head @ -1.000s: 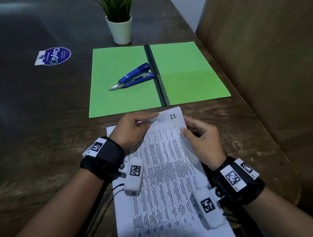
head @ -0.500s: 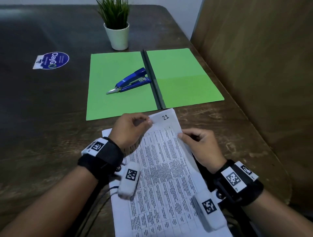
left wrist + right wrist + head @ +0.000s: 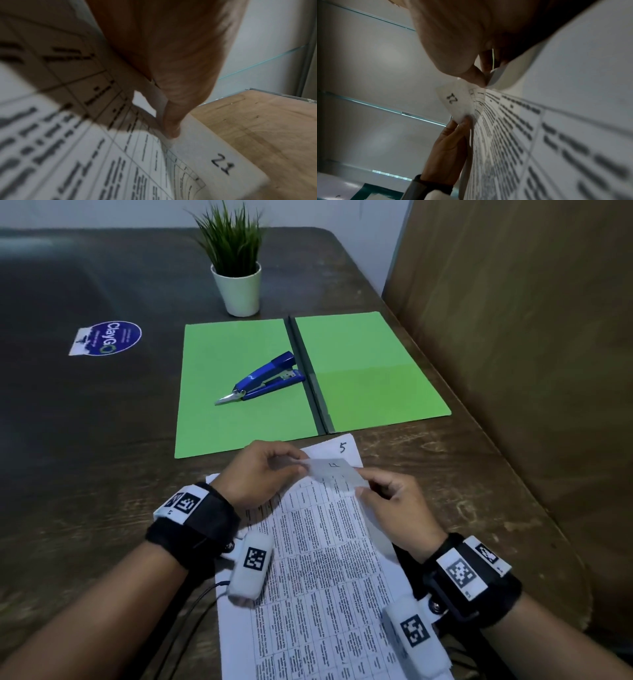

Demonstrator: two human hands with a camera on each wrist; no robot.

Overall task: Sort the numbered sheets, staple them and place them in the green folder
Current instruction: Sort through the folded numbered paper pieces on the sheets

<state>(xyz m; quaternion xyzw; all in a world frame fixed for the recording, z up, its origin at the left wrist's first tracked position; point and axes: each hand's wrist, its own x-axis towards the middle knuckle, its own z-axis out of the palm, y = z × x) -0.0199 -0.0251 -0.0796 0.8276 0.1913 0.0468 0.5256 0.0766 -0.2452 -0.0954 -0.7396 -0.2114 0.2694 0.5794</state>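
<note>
A stack of printed numbered sheets lies at the table's near edge. Both hands hold the top sheet, marked 21, by its far edge, which is lifted and curled back toward me. My left hand pinches that edge at the left, and my right hand pinches it near the right corner. A sheet marked 5 shows underneath. The green folder lies open and flat beyond the sheets. A blue stapler rests on its left half. In the right wrist view the 21 corner sits between both hands.
A potted plant stands behind the folder. An oval sticker is on the dark tabletop at the left. A wooden panel walls off the right side close to the folder and sheets. Cables trail under my left wrist.
The far edge of sheet 21, flat before, is now lifted and curled back by both hands, uncovering the sheet marked 5. The folder and stapler have not moved.
</note>
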